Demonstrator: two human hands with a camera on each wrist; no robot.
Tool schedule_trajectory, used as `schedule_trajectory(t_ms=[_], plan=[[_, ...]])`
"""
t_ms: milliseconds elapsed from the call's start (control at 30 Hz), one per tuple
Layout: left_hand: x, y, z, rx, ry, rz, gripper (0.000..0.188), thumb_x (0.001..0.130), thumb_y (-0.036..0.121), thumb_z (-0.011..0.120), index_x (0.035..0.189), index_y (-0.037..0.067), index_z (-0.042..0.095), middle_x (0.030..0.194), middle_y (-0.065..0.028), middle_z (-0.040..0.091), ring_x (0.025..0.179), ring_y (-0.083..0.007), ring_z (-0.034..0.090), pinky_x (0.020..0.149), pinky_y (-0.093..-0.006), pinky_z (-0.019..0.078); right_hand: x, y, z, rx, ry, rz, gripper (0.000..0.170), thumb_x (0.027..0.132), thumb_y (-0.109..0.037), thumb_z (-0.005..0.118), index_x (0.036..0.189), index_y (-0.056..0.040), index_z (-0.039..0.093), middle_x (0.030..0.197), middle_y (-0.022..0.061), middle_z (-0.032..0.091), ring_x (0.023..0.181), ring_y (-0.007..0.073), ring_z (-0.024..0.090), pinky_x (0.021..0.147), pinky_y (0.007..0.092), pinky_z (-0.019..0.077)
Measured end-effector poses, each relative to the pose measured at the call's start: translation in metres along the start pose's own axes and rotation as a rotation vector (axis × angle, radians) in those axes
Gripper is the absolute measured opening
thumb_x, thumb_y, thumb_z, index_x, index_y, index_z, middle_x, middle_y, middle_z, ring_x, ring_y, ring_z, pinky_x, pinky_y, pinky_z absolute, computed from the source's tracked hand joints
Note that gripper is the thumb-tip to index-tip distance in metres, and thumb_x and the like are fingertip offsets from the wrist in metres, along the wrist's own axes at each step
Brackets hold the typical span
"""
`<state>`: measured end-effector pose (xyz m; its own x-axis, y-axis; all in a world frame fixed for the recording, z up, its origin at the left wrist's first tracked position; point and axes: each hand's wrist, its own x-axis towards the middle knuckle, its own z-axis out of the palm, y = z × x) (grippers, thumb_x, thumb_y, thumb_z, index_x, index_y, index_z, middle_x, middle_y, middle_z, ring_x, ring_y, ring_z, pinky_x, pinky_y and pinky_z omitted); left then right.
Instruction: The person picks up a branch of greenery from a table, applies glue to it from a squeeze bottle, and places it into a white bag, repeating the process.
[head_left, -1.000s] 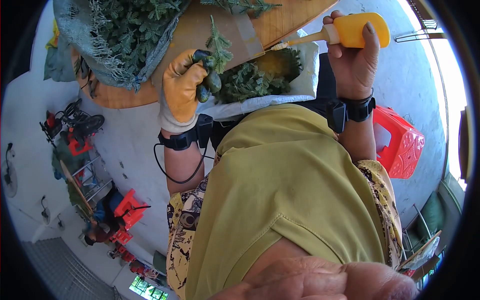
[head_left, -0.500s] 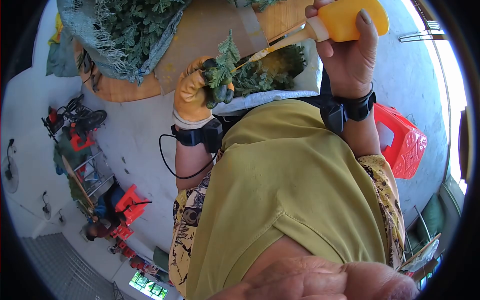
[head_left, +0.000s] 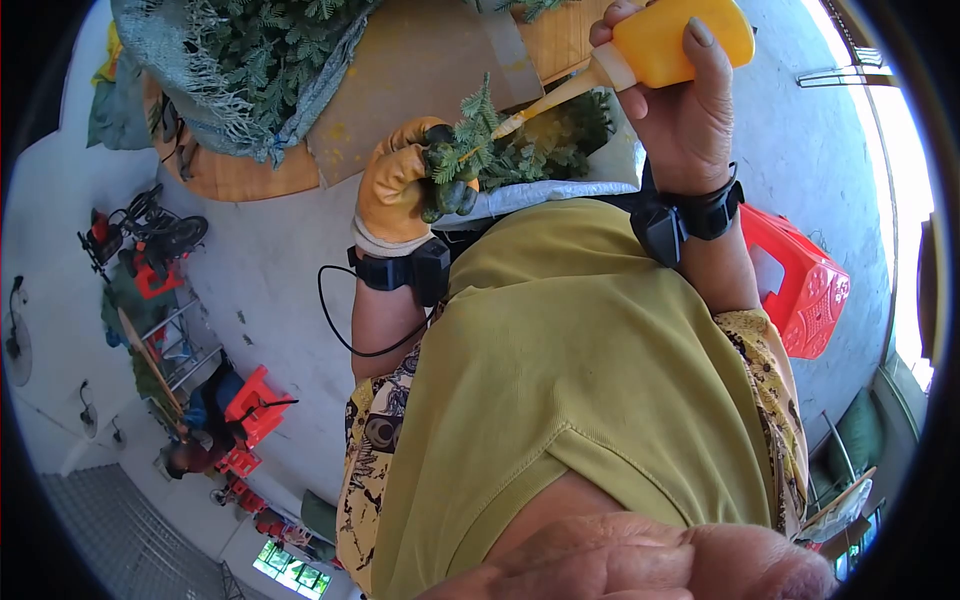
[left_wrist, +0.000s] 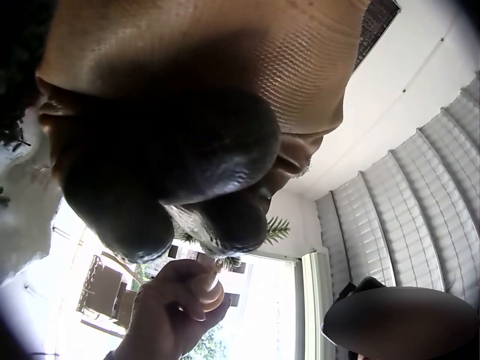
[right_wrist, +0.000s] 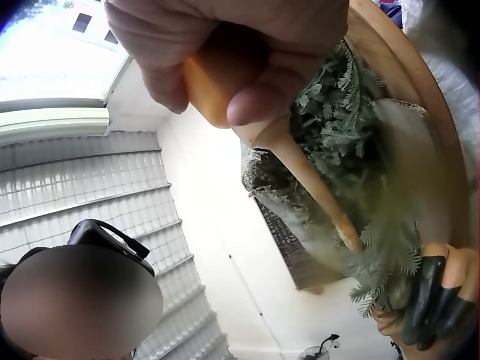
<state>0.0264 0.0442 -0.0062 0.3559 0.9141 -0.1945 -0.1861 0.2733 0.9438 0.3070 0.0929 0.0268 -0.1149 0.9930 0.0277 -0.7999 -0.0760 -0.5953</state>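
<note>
My left hand [head_left: 396, 186] wears an orange glove with dark, stained fingertips. Its fingers curl round a green feathery-leaved sprig [head_left: 468, 128], which sticks up past them. My bare right hand [head_left: 692, 125] grips a yellow squeeze bottle [head_left: 678, 42], tilted so its long pale nozzle [head_left: 556, 98] points down at the leaves. In the right wrist view the smeared nozzle tip overlaps the sprig [right_wrist: 390, 255], close beside the gloved fingers [right_wrist: 427, 296]. Dark glove fingertips fill much of the left wrist view, hiding most of the sprig.
A white sack [head_left: 615, 165] with more sprigs [head_left: 560, 135] lies at my lap. On the round wooden table [head_left: 225, 178] are a brown board [head_left: 400, 75] and a blue-grey woven sack [head_left: 190, 85] of greenery. A red stool [head_left: 805, 285] stands to my right.
My left hand has moved right with the sprig, nearer the lap sack. The bottle has come left and tilted down, bringing its nozzle tip to the leaves.
</note>
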Motion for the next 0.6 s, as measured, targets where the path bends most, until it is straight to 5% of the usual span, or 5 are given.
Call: schedule_trajectory(t_ms=[100,200,300,367,600], plan=[[-0.004,-0.006,-0.001,0.071,0.028,0.012,0.032,0.083,0.018,0.066,0.108,-0.001,0.063,0.079,-0.0194,0.065,0.059,-0.0304,0.061,0.050,-0.0410,0.0480,0.000,0.000,-0.001,-0.019,-0.020,0.021,0.051,0.092,-0.041,0.060,0.111,0.0063,0.058,0.095,0.0210,0.066,0.053,0.0179,0.058,0.044,0.0204,0.0457],[-0.004,-0.009,-0.002,-0.456,-0.111,-0.052,0.030,0.082,0.013,0.064,0.107,-0.002,0.063,0.082,-0.0223,0.067,0.062,-0.0350,0.063,0.049,-0.0413,0.0505,-0.001,0.001,0.001,0.006,-0.010,0.055,0.051,0.092,-0.041,0.060,0.111,0.0066,0.058,0.094,0.0214,0.066,0.052,0.0175,0.058,0.044,0.0202,0.0463],[-0.007,-0.004,0.005,-0.529,-0.078,-0.102,0.025,0.074,0.007,0.069,0.093,-0.007,0.062,0.083,-0.0149,0.067,0.067,-0.0214,0.067,0.057,-0.0319,0.0570,-0.002,0.002,0.000,0.032,-0.007,0.074,0.051,0.091,-0.040,0.061,0.111,0.0069,0.057,0.094,0.0216,0.066,0.050,0.0172,0.058,0.044,0.0202,0.0469],[-0.006,-0.011,-0.003,-0.647,-0.210,-0.081,0.027,0.079,0.006,0.064,0.103,-0.004,0.067,0.089,-0.0280,0.068,0.066,-0.0409,0.065,0.051,-0.0434,0.0530,-0.001,0.003,-0.001,0.035,-0.018,0.077,0.051,0.092,-0.040,0.061,0.111,0.0070,0.057,0.094,0.0217,0.066,0.050,0.0171,0.058,0.044,0.0203,0.0471],[-0.006,-0.021,-0.016,-0.606,-0.256,-0.105,0.023,0.076,0.005,0.065,0.097,-0.004,0.070,0.090,-0.0283,0.068,0.066,-0.0419,0.064,0.051,-0.0435,0.0523,0.001,0.006,-0.004,0.025,-0.058,0.065,0.048,0.092,-0.037,0.061,0.112,0.0058,0.056,0.095,0.0230,0.066,0.048,0.0176,0.058,0.044,0.0212,0.0480]])
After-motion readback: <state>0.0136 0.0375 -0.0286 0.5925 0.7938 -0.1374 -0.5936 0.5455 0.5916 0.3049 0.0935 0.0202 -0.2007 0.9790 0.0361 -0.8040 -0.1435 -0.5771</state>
